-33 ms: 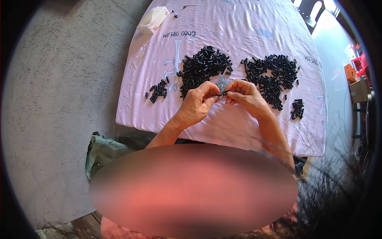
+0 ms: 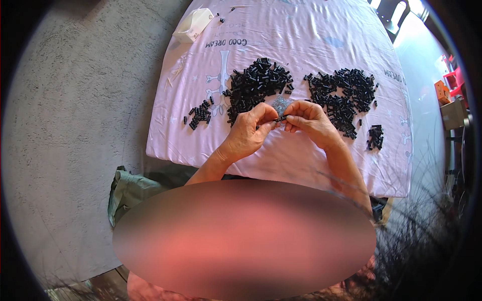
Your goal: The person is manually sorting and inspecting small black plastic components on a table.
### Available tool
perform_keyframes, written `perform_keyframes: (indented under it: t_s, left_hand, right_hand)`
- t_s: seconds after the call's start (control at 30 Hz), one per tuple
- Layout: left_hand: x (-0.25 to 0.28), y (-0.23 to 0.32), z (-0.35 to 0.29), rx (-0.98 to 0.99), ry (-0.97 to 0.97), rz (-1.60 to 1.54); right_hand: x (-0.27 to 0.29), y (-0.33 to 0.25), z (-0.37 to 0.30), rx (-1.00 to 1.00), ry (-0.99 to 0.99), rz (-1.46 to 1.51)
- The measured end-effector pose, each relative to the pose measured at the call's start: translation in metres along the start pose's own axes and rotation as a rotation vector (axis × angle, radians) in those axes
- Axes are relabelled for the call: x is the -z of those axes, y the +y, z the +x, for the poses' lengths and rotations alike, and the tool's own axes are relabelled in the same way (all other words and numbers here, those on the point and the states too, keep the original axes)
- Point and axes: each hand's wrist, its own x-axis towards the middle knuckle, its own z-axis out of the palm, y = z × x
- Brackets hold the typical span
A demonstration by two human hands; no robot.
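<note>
My left hand [image 2: 247, 131] and my right hand [image 2: 312, 122] meet over the near part of the pink cloth, fingertips pinched close together. Between them is a small black plastic piece [image 2: 281, 119], partly covered by the fingers, with an end at each hand; whether it is one part or two is too small to tell. Just beyond the fingertips lies a little heap of shiny, clear or silvery bits [image 2: 280, 104]. A large pile of short black cylindrical pieces [image 2: 258, 80] rises beyond my left hand. Another black pile [image 2: 346, 93] spreads beyond and right of my right hand.
Smaller black groups lie at the left [image 2: 200, 114] and right [image 2: 375, 138]. A white box [image 2: 193, 25] stands at the far left of the cloth-covered table [image 2: 301, 163], with thin pale sticks [image 2: 175, 75] nearer. Green fabric [image 2: 133, 189] sits below the table's left corner.
</note>
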Motion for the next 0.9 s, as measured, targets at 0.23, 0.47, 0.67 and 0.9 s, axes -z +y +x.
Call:
perform_keyframes:
  t_s: [0.23,0.47,0.67,0.9]
  left_hand:
    - [-0.004,-0.002,-0.001,0.000,0.005,0.013]
    - [-0.007,-0.008,-0.004,-0.026,0.060,-0.015]
    - [-0.014,-0.006,-0.011,-0.060,0.120,0.011]
    - [-0.011,-0.009,-0.010,-0.047,0.101,-0.076]
  right_hand:
    - [0.000,0.002,0.001,0.024,-0.048,0.045]
    - [0.001,0.004,0.001,0.035,-0.068,0.061]
    - [-0.002,0.010,0.002,0.099,-0.042,0.014]
    - [-0.002,0.008,0.001,0.112,-0.095,0.067]
